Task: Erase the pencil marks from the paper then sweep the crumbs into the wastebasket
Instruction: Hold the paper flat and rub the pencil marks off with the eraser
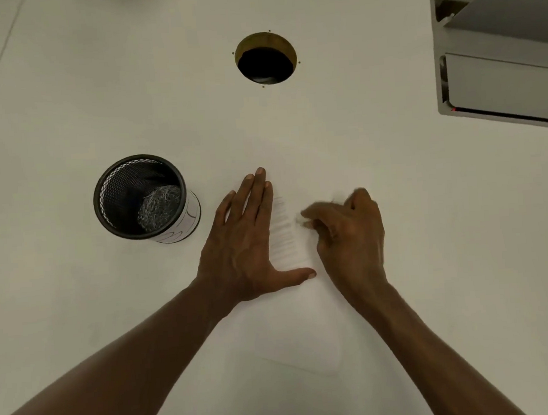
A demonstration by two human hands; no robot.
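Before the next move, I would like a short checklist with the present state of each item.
1. Left hand presses flat on the paper: ok.
2. Right hand grips an eraser: cannot tell, the fingertips are blurred.
3. Pencil marks erased: not ok, faint lines show between the hands.
4. Wastebasket upright, open, beside the left hand: ok.
5. Crumbs on the paper: cannot tell, too small to see.

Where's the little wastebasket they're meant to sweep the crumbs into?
In the head view, the black mesh wastebasket stands on the white table, to the left of the left hand, with shredded scraps inside.
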